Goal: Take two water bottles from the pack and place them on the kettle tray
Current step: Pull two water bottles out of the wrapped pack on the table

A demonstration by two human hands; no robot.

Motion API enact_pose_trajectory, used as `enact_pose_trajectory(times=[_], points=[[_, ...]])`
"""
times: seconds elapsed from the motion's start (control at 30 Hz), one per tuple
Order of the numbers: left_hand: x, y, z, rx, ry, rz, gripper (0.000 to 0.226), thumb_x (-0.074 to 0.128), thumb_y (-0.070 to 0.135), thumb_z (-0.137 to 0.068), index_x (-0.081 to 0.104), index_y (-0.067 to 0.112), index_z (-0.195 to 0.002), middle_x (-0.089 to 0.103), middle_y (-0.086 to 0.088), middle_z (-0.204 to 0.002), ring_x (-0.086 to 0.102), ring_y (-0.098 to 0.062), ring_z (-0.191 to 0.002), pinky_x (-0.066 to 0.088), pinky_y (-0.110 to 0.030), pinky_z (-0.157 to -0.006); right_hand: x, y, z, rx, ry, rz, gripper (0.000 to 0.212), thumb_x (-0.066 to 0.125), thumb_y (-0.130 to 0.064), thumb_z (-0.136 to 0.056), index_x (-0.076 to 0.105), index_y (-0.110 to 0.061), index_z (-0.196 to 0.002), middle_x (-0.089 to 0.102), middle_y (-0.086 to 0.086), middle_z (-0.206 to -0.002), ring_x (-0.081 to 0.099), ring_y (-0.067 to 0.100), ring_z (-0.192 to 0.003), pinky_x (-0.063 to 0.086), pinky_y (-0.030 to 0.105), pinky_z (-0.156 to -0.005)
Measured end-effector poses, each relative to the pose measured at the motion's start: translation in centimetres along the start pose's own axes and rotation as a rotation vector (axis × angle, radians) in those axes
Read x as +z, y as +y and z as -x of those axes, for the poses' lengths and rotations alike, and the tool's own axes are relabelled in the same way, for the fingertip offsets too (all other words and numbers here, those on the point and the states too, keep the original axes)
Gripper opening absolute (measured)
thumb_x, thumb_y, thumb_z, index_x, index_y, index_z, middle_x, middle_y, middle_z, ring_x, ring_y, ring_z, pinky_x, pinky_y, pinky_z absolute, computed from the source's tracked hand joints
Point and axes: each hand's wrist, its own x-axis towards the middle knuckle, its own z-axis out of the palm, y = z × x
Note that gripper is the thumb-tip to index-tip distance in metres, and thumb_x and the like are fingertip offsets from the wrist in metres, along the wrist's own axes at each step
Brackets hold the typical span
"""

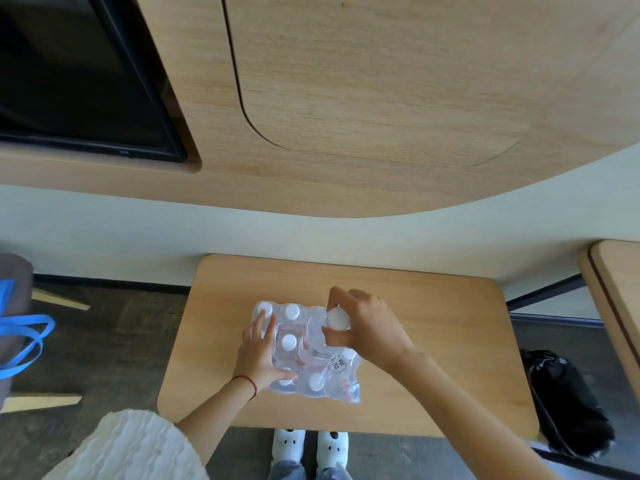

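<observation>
Clear plastic pack (304,355) of white-capped water bottles, resting mid-table (433,341) at lower centre of frame. Left hand (261,358) spread flat, pressing on pack's left side. Right hand (363,327) closed around a raised bottle (336,319) at pack's upper right corner.

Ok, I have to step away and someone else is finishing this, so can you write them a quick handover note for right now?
Left hand: flat on the clear shrink-wrapped pack of white-capped water bottles, steadying it on the light wooden table.
Right hand: gripping one clear bottle just below its white cap, at the pack's far right corner.
Done: nothing yet; no bottle clearly free of the pack.
Left: pull two bottles out and set them on the kettle tray, which is out of view.
</observation>
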Motion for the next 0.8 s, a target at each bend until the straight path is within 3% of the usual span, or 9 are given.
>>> enact_pose_trajectory(times=[0.07, 0.17, 0.23, 0.33, 0.43, 0.5, 0.63, 0.7, 0.8], points=[[-1.4, 1.2, 0.5, 0.057, 0.014, 0.169, 0.133, 0.076, 0.067, -0.050, -0.003, 0.025, -0.148, -0.004, 0.001, -0.159, 0.002, -0.020, -0.146, 0.024, -0.046, -0.117, -2.4, -1.5, -0.1, -0.051, 0.010, 0.018, 0.029, 0.075, -0.024, -0.068, 0.053, -0.012, -0.084, 0.058, 0.007, -0.069, 0.047, 0.031, -0.059, 0.034, 0.029, -0.052], [-4.1, 3.7, 2.0, 0.235, -0.022, 0.546, 0.130, 0.082, 0.063, -0.042, 0.004, 0.043, -0.144, 0.008, 0.024, -0.152, 0.007, 0.012, -0.138, 0.023, -0.028, -0.114, -4.2, -3.7, -0.4, -0.129, -0.005, 0.067, 0.029, 0.072, -0.024, -0.067, 0.053, -0.011, -0.084, 0.063, 0.014, -0.072, 0.051, 0.035, -0.060, 0.039, 0.033, -0.052], [-5.2, 5.0, 2.8, 0.277, -0.074, 0.746, 0.121, 0.090, 0.047, -0.043, 0.023, 0.034, -0.144, 0.038, 0.016, -0.146, 0.033, 0.006, -0.135, 0.034, -0.021, -0.108, -4.5, -4.7, -0.8, -0.168, -0.003, 0.090, 0.028, 0.070, -0.025, -0.068, 0.052, -0.012, -0.085, 0.063, 0.014, -0.072, 0.049, 0.034, -0.060, 0.038, 0.033, -0.052], [-5.9, 5.9, 3.4, 0.228, -0.019, 0.889, 0.074, 0.091, 0.020, -0.053, 0.054, 0.030, -0.116, 0.071, 0.021, -0.103, 0.063, 0.006, -0.102, 0.048, -0.004, -0.082, -4.0, -5.6, -1.2, -0.200, 0.041, 0.049, 0.026, 0.071, -0.025, -0.070, 0.052, -0.013, -0.083, 0.063, 0.012, -0.070, 0.051, 0.034, -0.060, 0.037, 0.032, -0.052], [-6.1, 5.4, 3.8, 0.212, 0.062, 0.899, 0.050, 0.085, 0.014, -0.059, 0.059, 0.031, -0.099, 0.073, 0.015, -0.086, 0.067, -0.001, -0.088, 0.051, -0.010, -0.074, -2.3, -5.4, -1.3, -0.196, 0.064, -0.160, 0.025, 0.071, -0.030, -0.070, 0.055, -0.017, -0.084, 0.058, 0.002, -0.066, 0.049, 0.019, -0.056, 0.043, 0.032, -0.052], [-6.2, 4.5, 4.1, 0.191, 0.085, 0.928, 0.054, 0.085, 0.018, -0.056, 0.059, 0.033, -0.101, 0.072, 0.008, -0.090, 0.068, -0.007, -0.093, 0.055, -0.016, -0.078, -0.5, -3.9, -1.3, -0.220, 0.079, -0.295, 0.026, 0.069, -0.033, -0.074, 0.059, -0.018, -0.093, 0.054, -0.004, -0.069, 0.045, 0.003, -0.058, 0.041, 0.017, -0.056], [-6.4, 2.0, 4.3, 0.108, 0.116, 0.973, 0.063, 0.088, 0.022, -0.049, 0.060, 0.026, -0.105, 0.074, 0.004, -0.095, 0.068, -0.006, -0.097, 0.054, -0.013, -0.076, 5.9, 1.5, -1.4, -0.013, 0.092, -0.488, 0.020, 0.065, -0.015, -0.087, 0.063, -0.006, -0.105, 0.067, 0.013, -0.083, 0.059, 0.015, -0.070, 0.046, 0.010, -0.066], [-6.5, 0.9, 4.3, 0.077, 0.135, 0.987, 0.064, 0.088, 0.018, -0.050, 0.061, 0.022, -0.108, 0.073, 0.000, -0.100, 0.068, -0.011, -0.100, 0.054, -0.017, -0.080, 10.3, 3.9, -1.6, 0.180, -0.072, -0.385, 0.028, 0.065, -0.013, -0.087, 0.061, -0.007, -0.114, 0.067, 0.016, -0.106, 0.063, 0.021, -0.091, 0.050, 0.017, -0.080], [-6.4, -0.2, 4.2, 0.014, 0.176, 1.012, 0.063, 0.087, 0.020, -0.048, 0.062, 0.017, -0.106, 0.073, -0.001, -0.099, 0.069, -0.013, -0.096, 0.056, -0.021, -0.080, 16.5, 5.5, -1.9, 0.243, -0.347, -0.223, 0.055, 0.066, -0.014, -0.085, 0.044, -0.012, -0.135, 0.048, 0.009, -0.140, 0.045, 0.023, -0.128, 0.034, 0.033, -0.109]])
